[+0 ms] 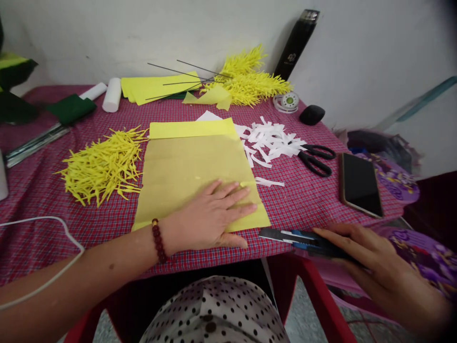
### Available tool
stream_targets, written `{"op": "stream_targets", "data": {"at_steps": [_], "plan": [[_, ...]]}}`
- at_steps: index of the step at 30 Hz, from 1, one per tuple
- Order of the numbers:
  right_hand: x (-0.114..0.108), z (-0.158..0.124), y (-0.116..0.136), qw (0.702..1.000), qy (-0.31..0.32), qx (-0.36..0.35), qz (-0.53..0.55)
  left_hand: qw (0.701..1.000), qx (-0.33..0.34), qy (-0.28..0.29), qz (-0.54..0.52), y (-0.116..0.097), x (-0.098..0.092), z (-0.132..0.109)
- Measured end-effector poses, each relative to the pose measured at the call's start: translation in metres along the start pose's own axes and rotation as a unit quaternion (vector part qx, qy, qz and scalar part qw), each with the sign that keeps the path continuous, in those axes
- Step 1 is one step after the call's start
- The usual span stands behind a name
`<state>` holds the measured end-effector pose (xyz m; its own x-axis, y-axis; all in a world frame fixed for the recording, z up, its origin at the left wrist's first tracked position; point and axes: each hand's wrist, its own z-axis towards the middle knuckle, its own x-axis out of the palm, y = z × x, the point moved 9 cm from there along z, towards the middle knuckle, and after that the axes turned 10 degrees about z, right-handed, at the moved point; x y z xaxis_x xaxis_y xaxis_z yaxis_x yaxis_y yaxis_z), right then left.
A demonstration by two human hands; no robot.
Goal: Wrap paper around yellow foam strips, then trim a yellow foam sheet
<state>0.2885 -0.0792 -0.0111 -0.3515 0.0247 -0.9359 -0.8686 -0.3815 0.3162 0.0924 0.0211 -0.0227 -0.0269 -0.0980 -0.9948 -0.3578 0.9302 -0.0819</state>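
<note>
My left hand (216, 212) lies flat with fingers spread on a sheet of yellow paper (185, 166), near its lower right corner. A strip along the sheet's far edge is brighter yellow than the rest. Off the sheet's right corner, my right hand (371, 262) grips a utility knife (307, 242), its blade out and pointing left at the table's front edge. Left of the sheet is a pile of thin twisted yellow paper pieces (103, 166). White paper strips (267, 138) lie to the right, partly covering black-handled scissors (316, 159).
Fluffy yellow stems (250, 81) with dark wires lie at the back, beside folded yellow paper (160, 88) and white rolls (112, 95). A black bottle (296, 45) leans on the wall. A tape roll (286, 102) and a phone (360, 184) are at right. A white cable crosses my left forearm.
</note>
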Motion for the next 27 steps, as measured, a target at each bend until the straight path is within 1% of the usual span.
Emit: {"op": "stream_targets", "data": {"at_steps": [4,6,8,11,14,16,19,22,24,27], "plan": [[0.0,-0.003,-0.006,1.0,0.003,0.017,0.013,1.0,0.001,-0.01,-0.003,0.0,-0.001,0.0],[-0.001,-0.004,-0.013,0.999,-0.003,0.033,0.021,1.0,-0.002,-0.025,-0.011,0.0,-0.003,-0.002],[-0.002,-0.005,-0.018,0.999,-0.006,0.035,0.029,0.998,-0.014,-0.045,-0.032,0.003,-0.007,-0.003],[-0.005,-0.004,-0.023,0.999,-0.018,0.031,0.039,0.992,-0.054,-0.08,-0.084,0.011,-0.018,-0.006],[-0.01,-0.002,-0.027,0.997,-0.036,0.044,0.044,0.983,-0.125,-0.098,-0.094,0.022,-0.03,-0.006],[-0.011,-0.001,-0.028,0.996,-0.039,0.063,0.049,0.982,-0.156,-0.082,-0.073,0.023,-0.033,-0.003],[-0.011,0.002,-0.028,0.993,-0.045,0.093,0.064,0.985,-0.159,-0.042,-0.053,0.015,-0.03,0.006],[-0.009,0.005,-0.027,0.989,-0.053,0.11,0.084,0.984,-0.168,-0.017,-0.051,0.011,-0.023,0.011],[-0.006,0.008,-0.028,0.987,-0.051,0.117,0.097,0.981,-0.177,-0.004,-0.076,0.012,-0.018,0.013],[-0.005,0.015,-0.026,0.986,-0.057,0.113,0.105,0.974,-0.173,0.013,-0.146,0.013,-0.012,0.014]]}}
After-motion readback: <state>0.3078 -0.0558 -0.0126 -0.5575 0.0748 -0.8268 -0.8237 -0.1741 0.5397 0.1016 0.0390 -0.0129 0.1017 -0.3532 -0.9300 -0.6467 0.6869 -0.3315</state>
